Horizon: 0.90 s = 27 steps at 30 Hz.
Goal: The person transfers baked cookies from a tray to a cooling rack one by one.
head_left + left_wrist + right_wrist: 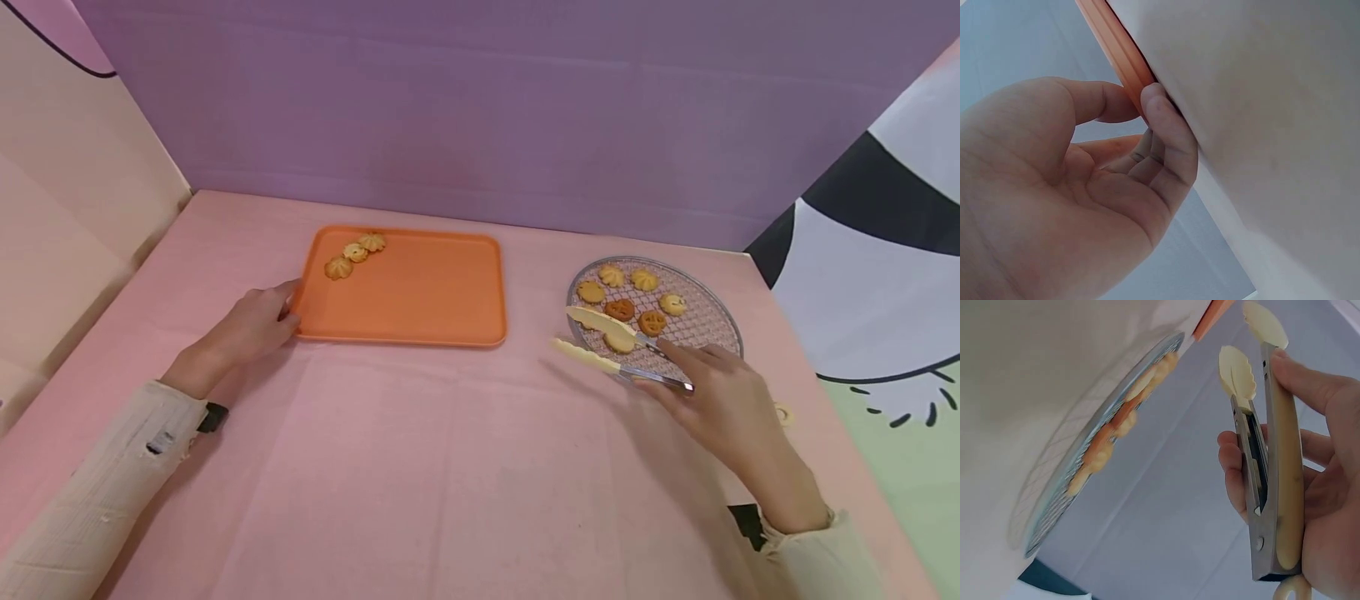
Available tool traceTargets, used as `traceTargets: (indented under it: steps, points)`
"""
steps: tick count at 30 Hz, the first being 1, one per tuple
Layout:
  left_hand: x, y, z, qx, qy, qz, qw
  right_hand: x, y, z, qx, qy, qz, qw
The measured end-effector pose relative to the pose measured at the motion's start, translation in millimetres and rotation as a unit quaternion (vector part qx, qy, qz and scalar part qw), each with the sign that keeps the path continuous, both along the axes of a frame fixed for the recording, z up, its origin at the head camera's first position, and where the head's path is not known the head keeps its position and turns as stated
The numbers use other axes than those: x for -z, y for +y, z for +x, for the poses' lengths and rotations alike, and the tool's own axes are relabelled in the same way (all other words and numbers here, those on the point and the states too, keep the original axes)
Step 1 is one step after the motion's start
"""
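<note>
My left hand [251, 327] pinches the left edge of an orange tray [420, 292] between thumb and fingers; the left wrist view shows the tray's rim [1124, 53] in that grip. Three cookies [355, 252] lie in the tray's upper left corner. My right hand [723, 408] holds a pair of tongs [656, 377] with cream tips and metal arms. The tongs' tips stand apart with nothing between them, in front of the round wire rack [708, 321]. Several cookies [643, 280] lie on the rack, some pale and two darker brown.
A pink cloth covers the table [390, 467]. Behind the tray and rack rises a purple backdrop [480, 117], and a pale panel [67, 167] stands at the left. The tongs' cream ring [783, 414] shows beyond my right hand.
</note>
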State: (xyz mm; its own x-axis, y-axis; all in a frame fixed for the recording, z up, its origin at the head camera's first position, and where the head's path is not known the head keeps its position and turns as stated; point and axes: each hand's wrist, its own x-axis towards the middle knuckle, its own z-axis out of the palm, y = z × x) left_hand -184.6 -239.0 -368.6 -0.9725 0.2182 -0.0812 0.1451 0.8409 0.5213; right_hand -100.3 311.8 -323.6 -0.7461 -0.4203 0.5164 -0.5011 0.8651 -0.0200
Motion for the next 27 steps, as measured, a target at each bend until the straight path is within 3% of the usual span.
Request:
traceTargets:
  steps: [4, 11, 21, 27]
  points:
    - [0.1, 0.0, -0.6, 0.003, 0.001, 0.0, 1.0, -1.1, -12, -7.2, -0.027, 0.003, -0.001, 0.9996]
    - [-1.4, -0.3, -0.2, 0.007, 0.002, 0.003, 1.0, -5.0, -31, -14.2, -0.042, -0.029, 0.013, 0.9986]
    - [0.8, -1.6, -0.6, 0.007, 0.012, -0.001, 0.9999, -9.1, -62, -28.5, -0.088, -0.016, 0.013, 0.9959]
    - [1.7, -1.0, 0.1, 0.008, 0.007, 0.002, 0.9999, -12.4, -86, -34.3, -0.094, -0.044, 0.007, 0.9946]
